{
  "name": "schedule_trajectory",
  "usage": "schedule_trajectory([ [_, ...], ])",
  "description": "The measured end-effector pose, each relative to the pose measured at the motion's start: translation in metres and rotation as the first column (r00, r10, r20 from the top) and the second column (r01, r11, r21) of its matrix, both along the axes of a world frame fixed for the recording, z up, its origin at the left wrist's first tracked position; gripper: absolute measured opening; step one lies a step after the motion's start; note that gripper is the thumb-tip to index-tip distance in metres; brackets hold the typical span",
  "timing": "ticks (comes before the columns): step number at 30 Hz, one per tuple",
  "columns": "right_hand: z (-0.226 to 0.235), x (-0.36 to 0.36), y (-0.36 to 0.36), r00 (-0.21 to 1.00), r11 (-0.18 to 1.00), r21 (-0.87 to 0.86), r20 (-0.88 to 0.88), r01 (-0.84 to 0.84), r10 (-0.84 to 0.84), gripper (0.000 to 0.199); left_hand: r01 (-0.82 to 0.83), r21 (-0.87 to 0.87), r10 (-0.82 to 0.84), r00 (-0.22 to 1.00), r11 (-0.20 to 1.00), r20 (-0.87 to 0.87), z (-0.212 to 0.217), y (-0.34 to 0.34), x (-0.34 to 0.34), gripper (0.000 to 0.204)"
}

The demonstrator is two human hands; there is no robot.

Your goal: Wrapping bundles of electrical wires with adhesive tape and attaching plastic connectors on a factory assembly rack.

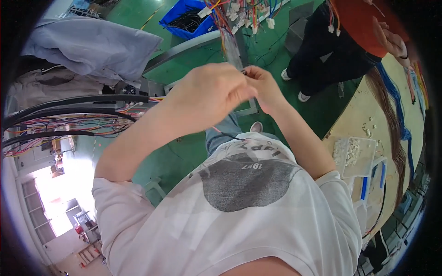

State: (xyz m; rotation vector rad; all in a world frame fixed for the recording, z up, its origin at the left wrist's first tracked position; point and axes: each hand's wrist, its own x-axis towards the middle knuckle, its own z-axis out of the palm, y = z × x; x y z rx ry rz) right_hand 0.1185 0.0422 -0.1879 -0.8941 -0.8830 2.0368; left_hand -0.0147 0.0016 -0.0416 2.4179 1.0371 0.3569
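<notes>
On the table [343,126], a tub [367,162] is set near the left edge, and wire bundles [390,120] are laid along the right. A standing person [336,50] is seen beyond the table. Left of the table, the left hand [214,92] and right hand [264,87] are held; farther left, a harness [73,122] is stretched. Ahead and left of the table, cables [188,20] are contained in a bin [195,33].

The left hand [209,94] and right hand [264,89] are held close together; on the counter [357,108], small pale parts [352,151] are contained in a clear box [366,163].
</notes>
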Motion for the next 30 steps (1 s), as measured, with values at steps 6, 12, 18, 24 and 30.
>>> schedule_trajectory([
  [6, 0.075, 0.029, -0.008, 0.959, 0.932, 0.231, -0.11, 0.279, -0.26, 0.006, -0.303, -0.151, 0.332, 0.914, 0.941, 0.234, -0.024, -0.002, 0.02, 0.017],
  [12, 0.099, 0.06, -0.02, 0.924, 0.767, 0.522, -0.132, 0.373, -0.36, 0.016, -0.38, -0.047, 0.359, 0.82, 0.924, 0.445, -0.011, -0.014, 0.027, 0.009],
  [18, 0.127, 0.084, -0.021, 0.752, -0.046, 0.944, 0.231, -0.327, -0.617, 0.031, -0.33, 0.036, 0.282, 0.855, 0.943, 0.436, 0.006, -0.021, 0.027, 0.006],
  [24, 0.136, 0.085, -0.02, 0.822, 0.102, 0.912, 0.403, -0.397, -0.402, 0.029, -0.207, 0.146, 0.141, 0.92, 0.967, 0.366, 0.013, -0.02, 0.024, 0.006],
  [30, 0.126, 0.083, -0.025, 0.899, 0.485, 0.818, 0.418, -0.31, -0.129, 0.028, -0.186, 0.18, 0.111, 0.926, 0.966, 0.361, 0.014, -0.019, 0.024, 0.007],
])
